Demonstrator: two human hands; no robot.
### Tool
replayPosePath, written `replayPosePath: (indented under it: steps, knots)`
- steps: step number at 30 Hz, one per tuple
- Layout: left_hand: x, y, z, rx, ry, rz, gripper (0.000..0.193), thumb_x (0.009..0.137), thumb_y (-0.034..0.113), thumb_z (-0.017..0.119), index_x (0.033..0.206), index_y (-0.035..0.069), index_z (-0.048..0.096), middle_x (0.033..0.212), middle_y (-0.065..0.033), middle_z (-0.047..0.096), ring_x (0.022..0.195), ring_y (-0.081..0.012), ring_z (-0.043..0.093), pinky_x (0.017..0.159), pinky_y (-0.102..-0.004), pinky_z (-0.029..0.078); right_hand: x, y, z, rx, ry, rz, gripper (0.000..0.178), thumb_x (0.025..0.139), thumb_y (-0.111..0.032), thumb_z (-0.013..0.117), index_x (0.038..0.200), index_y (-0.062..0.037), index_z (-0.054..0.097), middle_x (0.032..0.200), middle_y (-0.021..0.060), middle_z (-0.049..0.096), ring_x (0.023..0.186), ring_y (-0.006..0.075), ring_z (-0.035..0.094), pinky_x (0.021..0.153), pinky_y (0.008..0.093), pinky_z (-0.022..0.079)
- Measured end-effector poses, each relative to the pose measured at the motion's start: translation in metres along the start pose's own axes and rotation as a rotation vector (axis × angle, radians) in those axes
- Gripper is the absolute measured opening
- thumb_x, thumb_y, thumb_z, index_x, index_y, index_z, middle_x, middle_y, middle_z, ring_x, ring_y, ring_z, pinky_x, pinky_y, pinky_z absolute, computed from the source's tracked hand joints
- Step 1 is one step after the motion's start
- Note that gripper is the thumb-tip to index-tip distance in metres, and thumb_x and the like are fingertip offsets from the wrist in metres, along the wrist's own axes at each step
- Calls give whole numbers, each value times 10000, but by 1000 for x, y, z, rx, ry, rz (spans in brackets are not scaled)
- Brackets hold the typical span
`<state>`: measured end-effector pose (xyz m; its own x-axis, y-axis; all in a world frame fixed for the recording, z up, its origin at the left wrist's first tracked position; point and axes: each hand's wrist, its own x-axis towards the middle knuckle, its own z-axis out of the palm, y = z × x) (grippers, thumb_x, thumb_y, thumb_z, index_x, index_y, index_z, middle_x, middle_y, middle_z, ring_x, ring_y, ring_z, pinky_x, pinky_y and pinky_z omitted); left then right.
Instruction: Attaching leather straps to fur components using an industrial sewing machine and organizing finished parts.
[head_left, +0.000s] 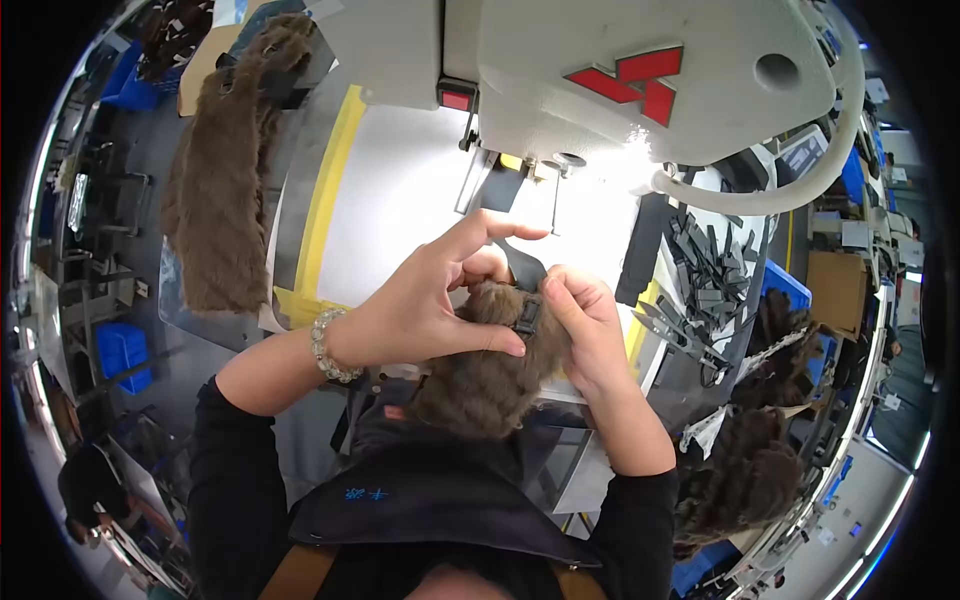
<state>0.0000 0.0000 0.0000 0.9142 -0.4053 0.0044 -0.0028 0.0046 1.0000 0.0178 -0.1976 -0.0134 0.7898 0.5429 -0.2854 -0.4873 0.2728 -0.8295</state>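
A brown fur piece [480, 390] is held up in front of my body, just below the sewing machine's needle area. Attached near its upper edge is a small dark buckle [528, 315], with a black strap [524, 268] rising above it. My left hand [415, 305] grips the fur from the left, its thumb lying across toward the buckle and its index finger stretched out above. On the other side, my right hand [594, 330] pinches at the strap and fur edge between thumb and fingers. Some fingertips of both hands are hidden behind the fur.
The pale sewing machine head [640, 80] overhangs the white work surface [385, 190], which is edged with yellow tape [325, 210]. Many black strap pieces [705, 270] lie heaped at right. Long brown fur [222, 190] rests at left; more fur [750, 465] is piled at lower right.
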Motion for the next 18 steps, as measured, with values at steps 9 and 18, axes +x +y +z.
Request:
replayPosePath:
  steps: [9,18]
  knots:
    - [-1,-4,3,-29,38,68,790,656,220,837,1282,36,391,948,-6,562,762,-51,549,659,-207,446,-2,0,3,52,48,39,197,927,-161,566,798,-14,587,692,-54,509,615,11,391,543,176,310]
    - [-3,-5,2,4,10,25,813,617,133,860,1280,28,401,1076,9,533,779,-39,539,699,-194,439,-8,0,1,-135,62,-63,207,931,-157,559,790,-7,583,685,-57,505,617,9,383,534,176,301]
